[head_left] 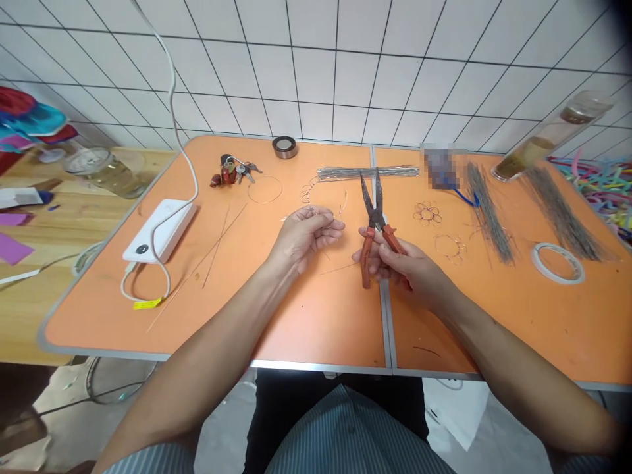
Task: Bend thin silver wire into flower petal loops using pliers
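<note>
In the head view my left hand pinches a thin wire bent into small loops, which rises above the fingers. My right hand is wrapped round the red handles of a pair of long-nose pliers. The pliers point away from me, their dark jaws spread apart with no wire between them. Right of the pliers lie a flower-shaped wire piece and a looped wire ring. A bundle of straight wires lies beyond both hands.
On the orange table are a white power bank with a cable, keys, black tape, wire bundles, a white tape roll and a glass tumbler. A tiled wall stands behind.
</note>
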Demonstrator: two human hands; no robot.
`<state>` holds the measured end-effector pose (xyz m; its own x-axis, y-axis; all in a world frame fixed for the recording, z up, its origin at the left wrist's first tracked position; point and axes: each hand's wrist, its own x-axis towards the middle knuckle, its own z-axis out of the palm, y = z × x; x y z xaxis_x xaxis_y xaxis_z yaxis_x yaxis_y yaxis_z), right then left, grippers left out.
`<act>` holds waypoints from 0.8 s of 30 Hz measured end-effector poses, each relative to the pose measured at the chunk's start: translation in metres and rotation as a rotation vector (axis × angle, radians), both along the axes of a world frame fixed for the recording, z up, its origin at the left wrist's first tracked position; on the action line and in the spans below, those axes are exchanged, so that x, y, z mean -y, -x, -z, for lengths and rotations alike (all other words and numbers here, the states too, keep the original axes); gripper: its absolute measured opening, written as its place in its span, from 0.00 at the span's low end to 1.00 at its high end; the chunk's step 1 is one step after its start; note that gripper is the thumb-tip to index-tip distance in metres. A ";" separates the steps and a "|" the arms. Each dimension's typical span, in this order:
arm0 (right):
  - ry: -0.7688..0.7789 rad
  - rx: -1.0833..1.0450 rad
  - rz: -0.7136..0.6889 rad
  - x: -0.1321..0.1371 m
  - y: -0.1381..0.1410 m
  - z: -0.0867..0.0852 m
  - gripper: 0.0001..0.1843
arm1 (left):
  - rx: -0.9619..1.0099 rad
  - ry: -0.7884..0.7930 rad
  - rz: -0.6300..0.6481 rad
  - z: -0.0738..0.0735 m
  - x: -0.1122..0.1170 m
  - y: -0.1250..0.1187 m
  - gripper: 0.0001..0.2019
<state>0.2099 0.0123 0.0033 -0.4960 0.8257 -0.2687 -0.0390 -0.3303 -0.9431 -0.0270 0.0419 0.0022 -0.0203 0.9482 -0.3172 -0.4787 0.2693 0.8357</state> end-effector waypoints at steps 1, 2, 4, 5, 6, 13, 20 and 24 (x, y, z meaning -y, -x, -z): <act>0.009 0.000 -0.011 0.001 0.000 0.001 0.38 | 0.003 -0.004 -0.002 0.001 -0.001 0.001 0.03; 0.012 0.005 -0.019 0.001 -0.001 0.001 0.38 | 0.006 -0.007 -0.005 0.001 -0.001 0.002 0.04; 0.012 0.012 -0.039 0.003 -0.002 0.003 0.37 | 0.012 -0.007 -0.013 0.002 -0.002 0.003 0.04; 0.008 0.013 -0.051 0.004 -0.003 0.003 0.36 | 0.016 -0.006 -0.016 0.003 -0.003 0.004 0.04; 0.002 0.015 -0.061 0.004 -0.004 0.004 0.35 | 0.021 -0.005 -0.019 0.003 -0.003 0.005 0.04; 0.016 -0.036 -0.140 0.008 -0.006 0.008 0.28 | 0.025 -0.012 -0.014 0.002 -0.005 0.007 0.04; 0.114 -0.122 -0.200 0.011 -0.003 0.010 0.28 | 0.051 -0.030 0.026 0.008 -0.006 0.006 0.04; 0.135 -0.114 -0.194 0.012 -0.002 0.009 0.30 | 0.080 -0.011 0.036 0.011 -0.007 0.006 0.04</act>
